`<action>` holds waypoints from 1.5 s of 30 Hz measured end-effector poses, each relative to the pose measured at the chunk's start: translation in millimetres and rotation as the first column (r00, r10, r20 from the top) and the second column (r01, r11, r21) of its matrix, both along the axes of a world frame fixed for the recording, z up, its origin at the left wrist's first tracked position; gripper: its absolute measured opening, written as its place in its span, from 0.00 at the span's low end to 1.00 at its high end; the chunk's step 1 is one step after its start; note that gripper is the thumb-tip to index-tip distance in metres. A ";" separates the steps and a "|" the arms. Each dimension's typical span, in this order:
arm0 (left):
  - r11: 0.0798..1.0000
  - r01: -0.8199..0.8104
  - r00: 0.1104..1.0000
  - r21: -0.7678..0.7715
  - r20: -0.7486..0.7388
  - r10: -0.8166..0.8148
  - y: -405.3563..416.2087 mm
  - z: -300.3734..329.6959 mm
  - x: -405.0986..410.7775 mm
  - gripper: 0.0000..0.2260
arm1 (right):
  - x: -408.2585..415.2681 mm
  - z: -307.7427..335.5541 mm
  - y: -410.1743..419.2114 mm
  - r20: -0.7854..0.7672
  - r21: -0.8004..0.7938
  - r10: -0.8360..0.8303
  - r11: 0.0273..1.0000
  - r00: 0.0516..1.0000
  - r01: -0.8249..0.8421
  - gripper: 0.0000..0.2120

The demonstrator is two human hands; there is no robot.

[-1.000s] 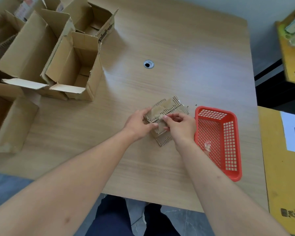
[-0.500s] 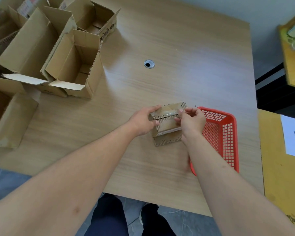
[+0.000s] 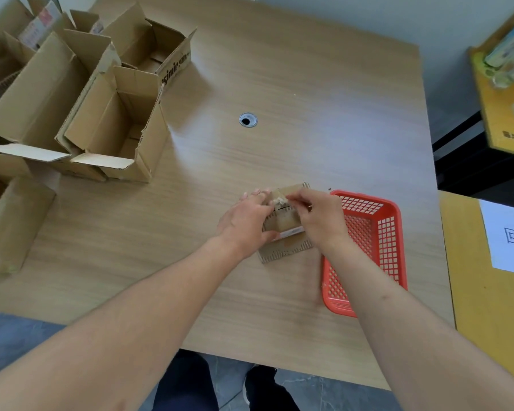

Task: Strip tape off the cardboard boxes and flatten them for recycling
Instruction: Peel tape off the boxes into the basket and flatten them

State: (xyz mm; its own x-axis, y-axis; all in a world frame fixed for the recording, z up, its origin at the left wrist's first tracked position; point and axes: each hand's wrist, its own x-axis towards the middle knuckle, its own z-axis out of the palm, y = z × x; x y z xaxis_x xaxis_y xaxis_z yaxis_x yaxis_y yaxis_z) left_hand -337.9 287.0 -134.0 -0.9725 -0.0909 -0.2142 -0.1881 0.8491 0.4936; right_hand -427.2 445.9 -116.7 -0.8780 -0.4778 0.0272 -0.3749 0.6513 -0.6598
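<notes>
Head view: small flat corrugated box (image 3: pixel 285 250) is gripped by left hand (image 3: pixel 244 223); crumpled tape (image 3: pixel 279 200) is pinched by right hand (image 3: pixel 321 218) beside red mesh basket (image 3: pixel 395 232)

small box (image 3: pixel 284 223) | gripped by left hand (image 3: pixel 244 221) | right hand (image 3: pixel 321 218) pinches tape (image 3: pixel 279 200)

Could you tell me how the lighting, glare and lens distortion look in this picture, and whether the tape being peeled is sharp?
Head view: a pale sheen of glare lies on the table around the grommet; the wide lens bows the table edges and stretches the forearms; the boxes cast soft shadows; the tape between the hands, left and right, is small and slightly soft.
</notes>
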 end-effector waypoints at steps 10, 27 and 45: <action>0.981 0.150 0.984 -0.121 0.118 -0.136 -36.9 41.6 0.9 0.20 | 6.8 5.3 -14.6 0.391 -0.083 -0.035 0.994 0.920 0.073 0.07; 0.965 0.228 0.967 -0.133 0.150 -0.208 -53.3 27.2 20.2 0.32 | 21.1 -5.2 -32.3 0.235 -0.028 0.033 0.999 0.971 -0.027 0.06; 0.949 0.265 0.955 -0.169 0.182 -0.234 -53.0 25.6 17.4 0.31 | 26.2 8.0 -24.5 0.430 -0.264 -0.048 0.948 0.901 0.176 0.18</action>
State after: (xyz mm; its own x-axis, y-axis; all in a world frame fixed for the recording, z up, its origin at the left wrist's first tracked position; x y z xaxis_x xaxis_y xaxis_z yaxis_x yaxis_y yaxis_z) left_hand -320.5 234.1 -108.4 -0.9243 0.0969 -0.3692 -0.0202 0.9535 0.3008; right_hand -401.0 421.4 -108.6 -0.8863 -0.4029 -0.2283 0.0376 0.4287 -0.9027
